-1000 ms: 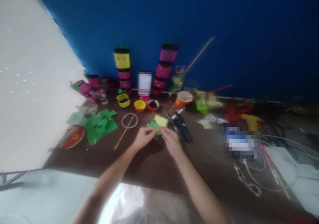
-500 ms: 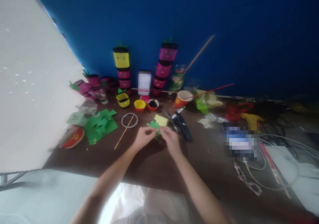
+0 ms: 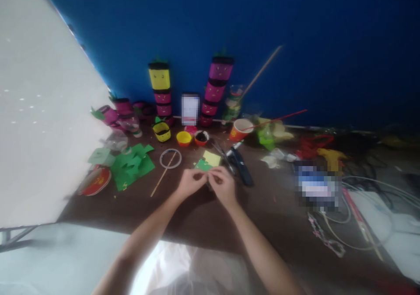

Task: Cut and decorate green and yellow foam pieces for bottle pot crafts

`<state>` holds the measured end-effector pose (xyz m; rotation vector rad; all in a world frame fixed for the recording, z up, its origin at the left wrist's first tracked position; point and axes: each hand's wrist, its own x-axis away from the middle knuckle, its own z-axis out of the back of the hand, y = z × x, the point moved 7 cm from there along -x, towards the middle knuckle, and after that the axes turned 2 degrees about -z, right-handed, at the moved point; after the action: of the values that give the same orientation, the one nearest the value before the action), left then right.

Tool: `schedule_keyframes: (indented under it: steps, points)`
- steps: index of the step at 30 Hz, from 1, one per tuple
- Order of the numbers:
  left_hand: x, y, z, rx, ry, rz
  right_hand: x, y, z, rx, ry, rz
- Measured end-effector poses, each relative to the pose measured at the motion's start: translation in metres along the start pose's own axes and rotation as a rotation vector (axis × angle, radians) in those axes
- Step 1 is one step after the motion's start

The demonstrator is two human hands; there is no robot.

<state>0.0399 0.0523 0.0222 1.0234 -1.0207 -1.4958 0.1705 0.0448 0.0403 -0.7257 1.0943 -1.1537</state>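
My left hand and my right hand meet over the middle of the dark table, thumbs and fingers pinched together. Whatever lies between the fingertips is too small and blurred to name. Just beyond them are a piece of green paper and a pale yellow square of paper. A pair of scissors and a dark, long-handled tool lie to the right of my right hand. On the left, a thin wooden stick rests across a grey roll of tape.
Green paper sheets and a red lid lie left. Small yellow and black paint cups, a paper cup and stacked pink-and-yellow figures stand at the back. Cables and a blurred-out device lie right.
My fingertips have drawn closer together and tilted slightly, my right hand shifting a little left. Less green shows between the hands. Everything else on the table stays where it was.
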Motion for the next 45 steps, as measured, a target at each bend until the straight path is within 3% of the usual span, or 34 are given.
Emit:
schedule_keyframes:
  steps: [7, 15, 27, 45]
  points:
    - [0.000, -0.002, -0.001, 0.014, 0.003, 0.008, 0.000, -0.005, 0.001, 0.090, 0.027, 0.076]
    - [-0.001, -0.006, -0.001, 0.089, 0.010, 0.038, 0.005, -0.019, 0.006, 0.292, 0.089, 0.315]
    - [0.002, 0.012, 0.001, -0.167, 0.021, -0.181, 0.006, -0.018, 0.003, 0.353, 0.083, 0.366]
    - [0.003, 0.013, 0.000, -0.194, 0.006, -0.190, 0.004, -0.019, 0.002, 0.315, 0.080, 0.350]
